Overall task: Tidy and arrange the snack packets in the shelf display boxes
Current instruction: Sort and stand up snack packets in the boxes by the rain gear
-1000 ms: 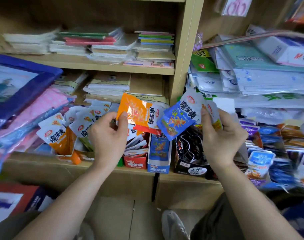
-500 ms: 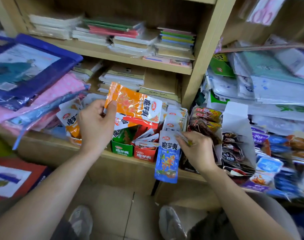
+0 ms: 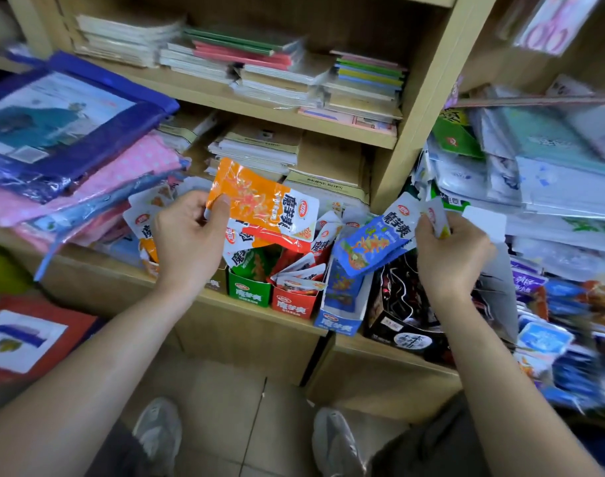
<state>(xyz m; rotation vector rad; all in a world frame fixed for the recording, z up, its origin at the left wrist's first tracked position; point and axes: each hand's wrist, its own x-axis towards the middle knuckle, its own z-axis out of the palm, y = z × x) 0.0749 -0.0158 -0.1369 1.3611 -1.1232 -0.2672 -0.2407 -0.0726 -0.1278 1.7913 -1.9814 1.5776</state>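
My left hand (image 3: 187,246) pinches an orange snack packet (image 3: 259,201) by its left end and holds it flat above the display boxes. My right hand (image 3: 452,256) grips a blue snack packet (image 3: 373,244) together with a few more packets behind it, above the blue display box (image 3: 338,321). On the shelf edge below stand a green display box (image 3: 247,292) and a red display box (image 3: 292,304), both stuffed with tilted packets. Loose orange-and-white packets (image 3: 142,222) lie behind my left hand.
A black display box (image 3: 404,325) stands right of the blue one. Bagged goods in pink and blue (image 3: 74,160) pile at left, notebooks (image 3: 259,146) lie behind, and more snack packets (image 3: 548,325) crowd the right shelf. A wooden upright (image 3: 421,108) divides the shelves.
My right hand rose from the shelf edge, lifting the blue packet from hanging low to up above the blue box. My left hand kept the orange packet roughly in place.
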